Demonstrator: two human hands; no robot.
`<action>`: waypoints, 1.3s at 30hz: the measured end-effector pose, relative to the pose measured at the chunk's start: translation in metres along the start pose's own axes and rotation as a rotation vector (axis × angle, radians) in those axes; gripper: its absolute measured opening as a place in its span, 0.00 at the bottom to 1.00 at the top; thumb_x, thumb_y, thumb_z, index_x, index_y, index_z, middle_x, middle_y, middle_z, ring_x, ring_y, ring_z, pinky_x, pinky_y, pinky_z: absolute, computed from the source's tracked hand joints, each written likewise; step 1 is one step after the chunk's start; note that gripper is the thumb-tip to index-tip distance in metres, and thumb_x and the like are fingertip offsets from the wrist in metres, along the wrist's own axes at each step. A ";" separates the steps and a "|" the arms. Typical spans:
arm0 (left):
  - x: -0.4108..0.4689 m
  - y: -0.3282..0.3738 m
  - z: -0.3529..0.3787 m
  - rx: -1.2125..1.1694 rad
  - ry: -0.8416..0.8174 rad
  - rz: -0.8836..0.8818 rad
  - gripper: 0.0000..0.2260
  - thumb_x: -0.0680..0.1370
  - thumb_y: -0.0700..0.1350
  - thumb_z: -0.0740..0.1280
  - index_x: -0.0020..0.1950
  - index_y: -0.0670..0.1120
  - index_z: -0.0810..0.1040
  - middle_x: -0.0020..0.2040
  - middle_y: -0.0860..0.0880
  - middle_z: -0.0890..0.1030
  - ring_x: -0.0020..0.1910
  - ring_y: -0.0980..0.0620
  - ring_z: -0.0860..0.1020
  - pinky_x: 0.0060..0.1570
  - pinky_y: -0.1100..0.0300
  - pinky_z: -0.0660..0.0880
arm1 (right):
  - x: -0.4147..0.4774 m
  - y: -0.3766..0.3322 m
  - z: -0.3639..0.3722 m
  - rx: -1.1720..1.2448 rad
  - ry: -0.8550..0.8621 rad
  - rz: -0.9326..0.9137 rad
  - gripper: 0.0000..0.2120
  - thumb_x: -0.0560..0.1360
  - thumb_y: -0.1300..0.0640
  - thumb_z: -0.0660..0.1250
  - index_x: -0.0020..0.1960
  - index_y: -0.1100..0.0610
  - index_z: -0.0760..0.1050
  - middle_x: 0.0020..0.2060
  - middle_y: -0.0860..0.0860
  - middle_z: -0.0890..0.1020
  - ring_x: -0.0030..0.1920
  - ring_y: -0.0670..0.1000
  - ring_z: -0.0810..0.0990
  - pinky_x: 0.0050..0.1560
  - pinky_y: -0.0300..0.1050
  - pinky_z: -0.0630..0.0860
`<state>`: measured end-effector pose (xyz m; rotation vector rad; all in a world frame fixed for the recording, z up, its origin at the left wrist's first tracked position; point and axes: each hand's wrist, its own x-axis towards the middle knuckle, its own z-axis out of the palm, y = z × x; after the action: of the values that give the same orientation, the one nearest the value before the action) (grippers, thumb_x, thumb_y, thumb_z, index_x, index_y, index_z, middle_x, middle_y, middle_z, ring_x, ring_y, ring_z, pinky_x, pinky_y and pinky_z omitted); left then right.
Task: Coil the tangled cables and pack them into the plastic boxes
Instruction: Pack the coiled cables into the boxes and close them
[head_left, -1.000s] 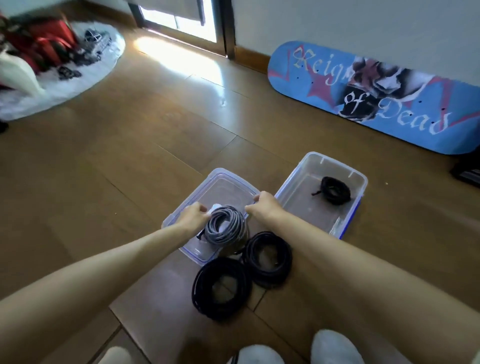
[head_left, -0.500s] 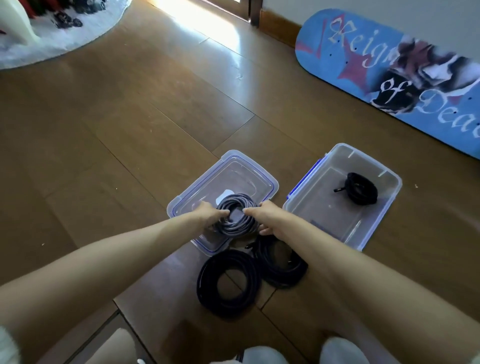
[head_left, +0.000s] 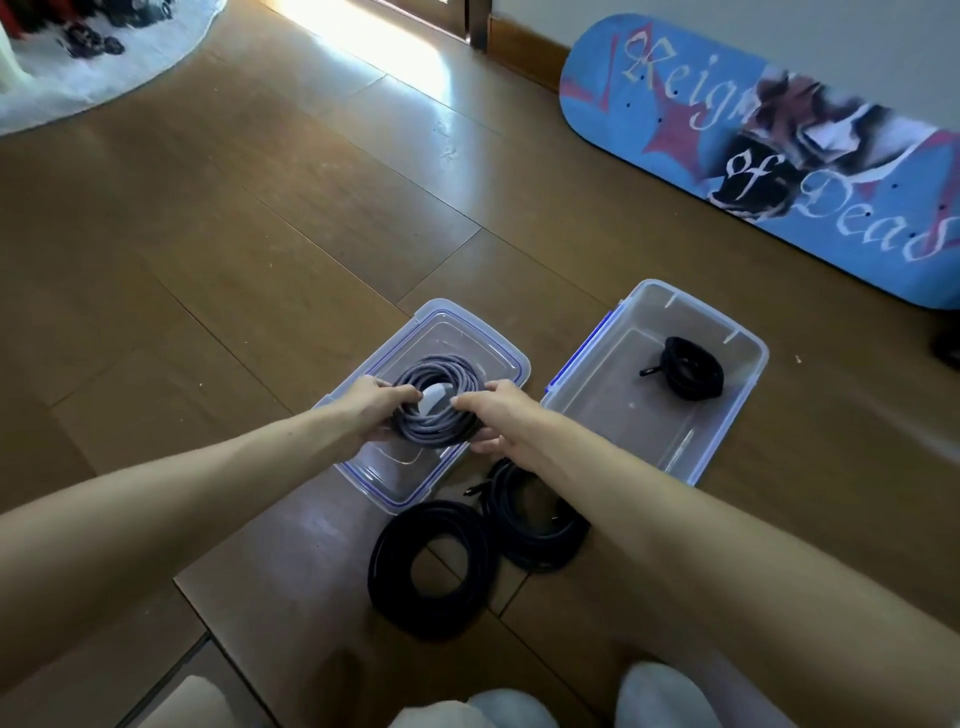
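Wood floor (head_left: 234, 249). My left hand (head_left: 374, 405) and right hand (head_left: 498, 415) grip grey coil (head_left: 441, 369). 1 small coil (head_left: 701, 384) sits in box (head_left: 608, 405); 2 black coils (head_left: 389, 571) lie unpacked, so roughly midway.

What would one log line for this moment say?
left hand, right hand: gripping grey braided cable coil | where: over clear blue-trimmed plastic container | floor: black cable coil, second black cable coil

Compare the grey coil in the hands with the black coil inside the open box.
The grey coil is pale and wider; the black coil is dark and smaller. The left hand and right hand grip the grey coil; the black coil lies untouched in the open box. Both are wound rings.
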<state>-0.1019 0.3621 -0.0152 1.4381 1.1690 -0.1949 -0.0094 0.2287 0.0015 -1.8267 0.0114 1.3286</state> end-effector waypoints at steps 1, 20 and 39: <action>-0.002 0.007 -0.002 -0.013 -0.002 0.038 0.07 0.75 0.40 0.70 0.46 0.36 0.77 0.42 0.38 0.78 0.39 0.44 0.80 0.45 0.51 0.81 | -0.003 -0.004 -0.003 0.016 -0.011 -0.020 0.25 0.77 0.55 0.67 0.70 0.60 0.63 0.59 0.58 0.77 0.56 0.57 0.80 0.54 0.51 0.79; -0.045 0.097 0.155 0.250 -0.294 0.316 0.02 0.75 0.37 0.67 0.44 0.39 0.77 0.38 0.42 0.79 0.36 0.47 0.79 0.40 0.54 0.81 | -0.073 0.036 -0.194 -0.433 0.625 -0.331 0.17 0.80 0.52 0.57 0.47 0.64 0.77 0.43 0.57 0.83 0.47 0.57 0.81 0.51 0.55 0.77; -0.005 0.061 0.211 0.687 -0.296 0.313 0.18 0.75 0.44 0.69 0.58 0.41 0.64 0.51 0.44 0.73 0.48 0.48 0.75 0.38 0.60 0.73 | -0.071 0.094 -0.207 -0.502 0.303 -0.227 0.49 0.76 0.57 0.69 0.77 0.60 0.31 0.78 0.52 0.42 0.77 0.57 0.47 0.75 0.48 0.51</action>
<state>0.0449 0.1986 -0.0296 2.0818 0.6363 -0.6088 0.0769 0.0068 0.0126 -2.3557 -0.3877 0.9362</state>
